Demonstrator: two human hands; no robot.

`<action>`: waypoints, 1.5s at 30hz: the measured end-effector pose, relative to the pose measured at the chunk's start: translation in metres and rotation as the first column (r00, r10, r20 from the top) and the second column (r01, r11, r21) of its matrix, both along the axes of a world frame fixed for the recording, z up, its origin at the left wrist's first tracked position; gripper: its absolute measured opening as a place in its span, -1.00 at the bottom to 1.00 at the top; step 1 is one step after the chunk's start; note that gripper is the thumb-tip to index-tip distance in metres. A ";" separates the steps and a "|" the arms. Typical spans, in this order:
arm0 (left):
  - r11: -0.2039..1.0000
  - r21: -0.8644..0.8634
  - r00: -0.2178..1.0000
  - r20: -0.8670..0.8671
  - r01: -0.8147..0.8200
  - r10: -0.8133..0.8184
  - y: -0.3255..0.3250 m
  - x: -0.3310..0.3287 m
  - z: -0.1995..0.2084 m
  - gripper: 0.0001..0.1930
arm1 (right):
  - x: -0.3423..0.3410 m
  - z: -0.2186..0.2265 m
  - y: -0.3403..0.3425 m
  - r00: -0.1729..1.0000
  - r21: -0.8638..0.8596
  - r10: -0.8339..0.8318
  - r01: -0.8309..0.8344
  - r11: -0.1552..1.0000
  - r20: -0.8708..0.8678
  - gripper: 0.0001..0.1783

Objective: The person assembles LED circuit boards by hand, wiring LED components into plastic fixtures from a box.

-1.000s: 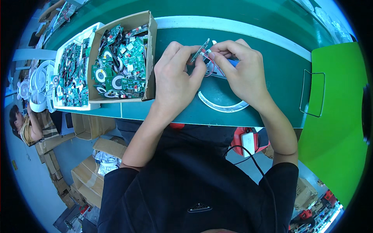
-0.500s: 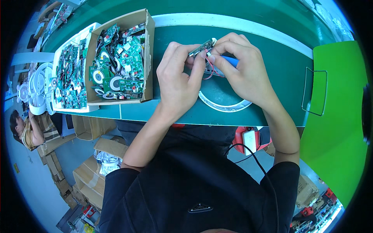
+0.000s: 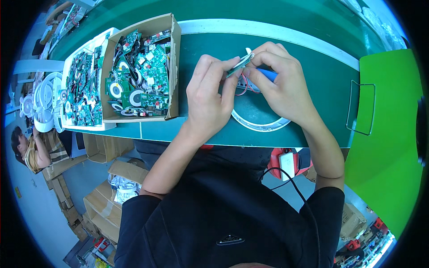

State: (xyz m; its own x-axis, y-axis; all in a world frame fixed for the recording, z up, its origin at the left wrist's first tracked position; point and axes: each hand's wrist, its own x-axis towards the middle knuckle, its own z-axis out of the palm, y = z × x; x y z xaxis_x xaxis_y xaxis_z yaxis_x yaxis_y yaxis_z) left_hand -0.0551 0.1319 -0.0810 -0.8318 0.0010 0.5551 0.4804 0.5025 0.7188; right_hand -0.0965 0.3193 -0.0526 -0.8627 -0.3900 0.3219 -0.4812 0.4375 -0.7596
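Note:
My left hand (image 3: 209, 89) pinches a small green circuit board (image 3: 238, 66) between thumb and fingers, holding it tilted above the table. At its other end, my right hand (image 3: 279, 80) has its thumb and index finger closed by the board's edge, on what seems to be a wire or white piece there. A red wire (image 3: 241, 93) loops down below the board. Under the right hand lies a blue object (image 3: 269, 74), mostly hidden, next to a greyish part. A white ring-shaped piece (image 3: 260, 125) rests on the table just nearer to me.
On the left stand a cardboard box (image 3: 174, 73) and a white foam tray (image 3: 65, 91), both full of circuit boards. White round parts (image 3: 44, 105) lie beyond them. A green panel (image 3: 386, 129) with a wire handle (image 3: 372, 107) is at the right. Another person (image 3: 38, 149) sits far left.
The board has been turned in my fingers, so its face now shows less and a pale edge shows more. My left hand has shifted slightly right and nearer to me.

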 end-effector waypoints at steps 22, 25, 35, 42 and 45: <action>1.000 0.021 0.999 -0.033 0.022 -0.022 -0.004 -0.002 -0.002 -0.77 | -0.001 -0.004 -0.002 1.000 -0.074 -0.013 0.015 0.997 0.027 -0.91; 0.999 0.006 0.999 -0.032 0.032 -0.032 -0.002 0.000 0.000 -0.77 | -0.001 -0.003 -0.001 1.000 -0.082 -0.007 0.007 0.997 0.005 -0.92; 0.998 0.059 1.000 -0.009 -0.009 0.010 0.003 -0.001 0.003 -0.81 | -0.006 0.004 0.005 0.993 -0.058 0.058 -0.052 0.997 0.098 -0.89; 0.987 0.127 0.989 0.121 -0.097 0.082 -0.003 0.000 0.000 -0.74 | -0.007 0.029 0.028 0.973 0.366 0.229 -0.206 0.907 -0.020 0.10; 0.996 0.060 0.997 0.013 -0.073 0.072 0.001 -0.001 0.001 -0.63 | -0.009 0.022 0.032 0.981 0.402 0.196 -0.185 0.897 0.015 0.26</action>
